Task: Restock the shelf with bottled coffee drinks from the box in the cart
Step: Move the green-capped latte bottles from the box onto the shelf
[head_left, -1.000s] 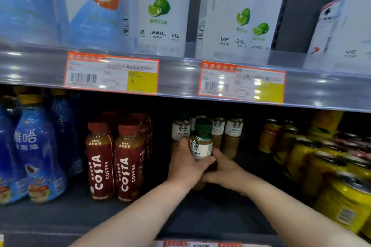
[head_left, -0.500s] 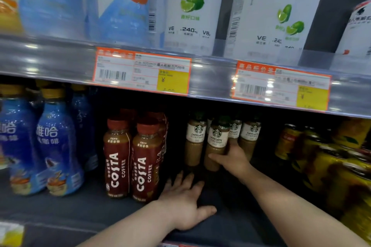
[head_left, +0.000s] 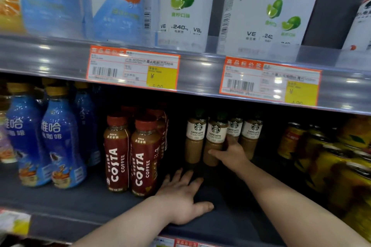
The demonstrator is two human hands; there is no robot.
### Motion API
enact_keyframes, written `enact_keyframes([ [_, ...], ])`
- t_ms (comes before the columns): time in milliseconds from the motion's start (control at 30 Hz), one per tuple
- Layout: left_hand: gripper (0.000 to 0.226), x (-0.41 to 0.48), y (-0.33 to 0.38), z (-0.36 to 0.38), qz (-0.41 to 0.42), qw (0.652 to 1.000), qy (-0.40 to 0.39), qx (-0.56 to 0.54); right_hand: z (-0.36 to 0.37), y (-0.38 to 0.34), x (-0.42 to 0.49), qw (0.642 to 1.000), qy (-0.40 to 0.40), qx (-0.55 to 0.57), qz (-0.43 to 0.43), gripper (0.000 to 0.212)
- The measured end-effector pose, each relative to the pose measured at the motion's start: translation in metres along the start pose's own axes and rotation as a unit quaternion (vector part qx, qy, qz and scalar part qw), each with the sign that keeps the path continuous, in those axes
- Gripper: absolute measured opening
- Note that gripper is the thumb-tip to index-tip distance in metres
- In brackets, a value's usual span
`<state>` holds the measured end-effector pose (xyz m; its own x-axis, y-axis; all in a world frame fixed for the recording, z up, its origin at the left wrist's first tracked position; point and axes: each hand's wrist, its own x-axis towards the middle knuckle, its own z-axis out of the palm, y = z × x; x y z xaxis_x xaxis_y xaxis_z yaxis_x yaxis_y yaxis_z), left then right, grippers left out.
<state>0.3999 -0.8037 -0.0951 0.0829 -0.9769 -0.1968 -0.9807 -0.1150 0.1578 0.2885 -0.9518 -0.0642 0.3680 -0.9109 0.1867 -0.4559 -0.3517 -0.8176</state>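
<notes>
Grey metal makes the shelf point(head_left: 80, 202), and the whole lower board carries drinks. On the board above it stand four big packs: two blue grapefruit packs point(head_left: 50, 0) on the left and two white lime packs point(head_left: 180, 10) to the right of them. Yellow cans point(head_left: 331, 166) fill the right end of the lower board; they are too blurred to count. At the left end I can count three blue bottles point(head_left: 60, 138) with yellow caps, and more stand half hidden behind. Two Costa bottles point(head_left: 116, 152) stand in front, with others of the same kind behind them. The left hand point(head_left: 180, 196) lies flat on the bare board just right of the Costa bottles, with its fingers spread. Four latte bottles point(head_left: 195, 138) stand in a row far back in the middle. The right hand point(head_left: 232, 152) grips the second latte bottle point(head_left: 214, 138) from the left, with its thumb across the front. Two orange price tags point(head_left: 132, 70) sit on the upper rail.
</notes>
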Motion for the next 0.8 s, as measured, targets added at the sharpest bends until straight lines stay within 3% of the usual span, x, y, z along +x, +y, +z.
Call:
enact_keyframes([
  [233,0.074,-0.005,0.005,-0.005,-0.013,1.000,0.021,-0.006,-0.009,-0.003,-0.008,0.999,-0.016,-0.016,-0.031,0.071],
  [367,0.075,-0.007,0.011,-0.014,-0.030,0.999,0.017,-0.011,-0.016,0.001,-0.015,0.991,0.004,-0.117,-0.061,0.072],
  [467,0.074,-0.010,0.015,-0.016,-0.044,0.997,0.061,-0.013,-0.025,-0.001,-0.030,0.966,-0.015,-0.244,-0.089,0.063],
  [567,0.064,-0.023,0.021,-0.012,-0.044,0.990,0.133,-0.022,-0.031,-0.007,-0.054,0.908,-0.064,-0.390,-0.136,0.054],
  [633,0.060,-0.036,0.023,-0.009,-0.039,0.985,0.167,-0.022,-0.031,-0.014,-0.069,0.889,-0.083,-0.422,-0.155,0.053],
  [800,0.055,-0.083,0.016,-0.007,-0.024,0.974,0.220,-0.034,-0.021,-0.041,-0.114,0.884,-0.093,-0.415,-0.193,0.051],
])
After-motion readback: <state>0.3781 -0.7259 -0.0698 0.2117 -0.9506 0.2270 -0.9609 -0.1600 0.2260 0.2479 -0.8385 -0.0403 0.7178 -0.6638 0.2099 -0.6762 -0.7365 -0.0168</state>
